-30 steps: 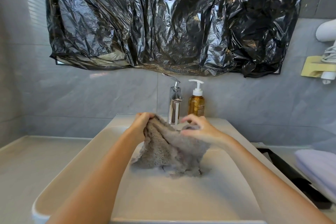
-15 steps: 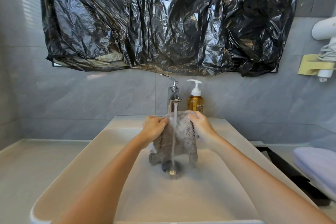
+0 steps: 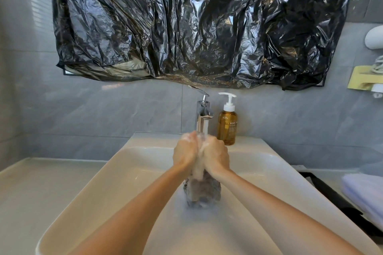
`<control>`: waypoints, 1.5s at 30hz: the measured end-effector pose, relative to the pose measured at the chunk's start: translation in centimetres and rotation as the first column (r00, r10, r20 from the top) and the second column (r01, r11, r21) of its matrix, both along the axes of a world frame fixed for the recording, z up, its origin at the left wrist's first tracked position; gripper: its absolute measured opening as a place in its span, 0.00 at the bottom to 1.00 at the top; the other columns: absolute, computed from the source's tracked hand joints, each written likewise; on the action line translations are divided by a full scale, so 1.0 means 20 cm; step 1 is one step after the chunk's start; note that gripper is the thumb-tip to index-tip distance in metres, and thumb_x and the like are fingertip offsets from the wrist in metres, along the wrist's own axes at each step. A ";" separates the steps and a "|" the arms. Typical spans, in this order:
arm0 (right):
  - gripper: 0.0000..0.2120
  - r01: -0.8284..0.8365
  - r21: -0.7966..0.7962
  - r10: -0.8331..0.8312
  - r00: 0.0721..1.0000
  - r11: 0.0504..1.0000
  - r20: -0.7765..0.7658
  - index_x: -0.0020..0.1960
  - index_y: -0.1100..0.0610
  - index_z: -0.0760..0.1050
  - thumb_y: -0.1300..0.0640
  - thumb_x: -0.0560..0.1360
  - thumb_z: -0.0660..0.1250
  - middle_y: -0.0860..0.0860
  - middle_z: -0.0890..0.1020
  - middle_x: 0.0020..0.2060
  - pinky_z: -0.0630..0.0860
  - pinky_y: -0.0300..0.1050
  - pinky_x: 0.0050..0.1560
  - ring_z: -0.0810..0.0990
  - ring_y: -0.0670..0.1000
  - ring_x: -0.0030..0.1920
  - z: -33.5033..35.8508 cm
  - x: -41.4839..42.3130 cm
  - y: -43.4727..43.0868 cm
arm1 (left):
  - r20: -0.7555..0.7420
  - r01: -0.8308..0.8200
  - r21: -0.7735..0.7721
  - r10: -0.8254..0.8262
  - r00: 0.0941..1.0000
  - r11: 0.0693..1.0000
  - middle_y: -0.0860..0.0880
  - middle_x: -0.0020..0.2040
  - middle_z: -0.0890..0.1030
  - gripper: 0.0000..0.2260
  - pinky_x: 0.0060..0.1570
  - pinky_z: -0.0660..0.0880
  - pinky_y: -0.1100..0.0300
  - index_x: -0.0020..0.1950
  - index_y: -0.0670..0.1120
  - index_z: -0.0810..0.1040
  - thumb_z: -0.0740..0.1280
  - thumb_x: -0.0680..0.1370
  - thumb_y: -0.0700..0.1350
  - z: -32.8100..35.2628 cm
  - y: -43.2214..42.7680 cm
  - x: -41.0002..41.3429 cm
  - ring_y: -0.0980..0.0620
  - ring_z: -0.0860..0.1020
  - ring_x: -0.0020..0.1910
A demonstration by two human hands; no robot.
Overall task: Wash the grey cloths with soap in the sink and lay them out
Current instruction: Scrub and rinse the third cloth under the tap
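Water (image 3: 205, 128) hits one grey cloth (image 3: 202, 190), squeezed by left hand (image 3: 185, 153) and right hand (image 3: 216, 155).

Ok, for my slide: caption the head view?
Left hand and right hand squeeze a grey cloth under the running tap.

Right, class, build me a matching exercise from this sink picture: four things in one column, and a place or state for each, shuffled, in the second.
Things:
1 grey cloth
2 tap
3 soap bottle
4 black plastic sheet

Descriptions:
A hangs above the sink
B gripped, bunched, by the left hand and right hand
C running water
D stands on the back ledge, just right of the tap

Pairs: 1-B, 2-C, 3-D, 4-A
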State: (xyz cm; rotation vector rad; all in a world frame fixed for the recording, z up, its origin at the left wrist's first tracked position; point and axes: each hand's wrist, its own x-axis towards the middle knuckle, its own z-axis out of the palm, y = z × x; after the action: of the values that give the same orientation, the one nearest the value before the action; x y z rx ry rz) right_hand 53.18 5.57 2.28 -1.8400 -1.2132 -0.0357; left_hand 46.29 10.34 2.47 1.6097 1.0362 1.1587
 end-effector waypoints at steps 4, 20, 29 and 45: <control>0.11 0.103 -0.223 0.002 0.905 0.969 0.425 0.54 0.59 0.76 0.58 0.81 0.56 0.57 0.81 0.50 0.71 0.48 0.44 0.80 0.60 0.53 -0.02 0.07 -0.02 | -0.125 0.030 0.061 -0.022 0.992 0.998 0.49 0.38 0.80 0.11 0.48 0.76 0.52 0.40 0.49 0.75 0.63 0.78 0.54 0.00 -0.01 -0.01 0.48 0.78 0.43; 0.17 -0.187 0.061 0.195 0.956 0.981 -0.217 0.58 0.51 0.68 0.40 0.80 0.52 0.51 0.79 0.54 0.75 0.54 0.55 0.78 0.54 0.54 -0.01 -0.03 0.05 | 0.184 0.072 -0.123 -0.048 0.982 0.990 0.38 0.50 0.80 0.11 0.52 0.76 0.47 0.54 0.42 0.74 0.57 0.83 0.47 0.06 0.03 -0.06 0.41 0.79 0.49; 0.26 0.036 -0.126 -0.038 0.999 0.991 -0.013 0.46 0.53 0.78 0.39 0.81 0.47 0.54 0.81 0.42 0.70 0.47 0.45 0.80 0.58 0.49 0.01 0.04 0.06 | -0.074 0.058 0.048 -0.054 0.996 0.997 0.45 0.52 0.80 0.19 0.55 0.74 0.49 0.56 0.44 0.76 0.54 0.82 0.57 -0.02 0.07 -0.05 0.45 0.77 0.53; 0.14 -0.145 0.060 0.147 0.988 0.988 -0.034 0.62 0.53 0.69 0.50 0.83 0.49 0.51 0.69 0.52 0.71 0.44 0.49 0.73 0.49 0.48 0.01 0.05 0.00 | 0.063 0.371 -0.018 -0.370 0.927 0.928 0.43 0.48 0.82 0.17 0.41 0.77 0.64 0.57 0.42 0.76 0.53 0.84 0.52 0.01 -0.09 0.00 0.51 0.80 0.47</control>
State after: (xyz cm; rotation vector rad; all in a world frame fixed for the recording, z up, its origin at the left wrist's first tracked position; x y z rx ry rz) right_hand 54.24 5.66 2.55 -1.6902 -1.3037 0.0461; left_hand 46.32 8.63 2.68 1.6502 0.6681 0.9217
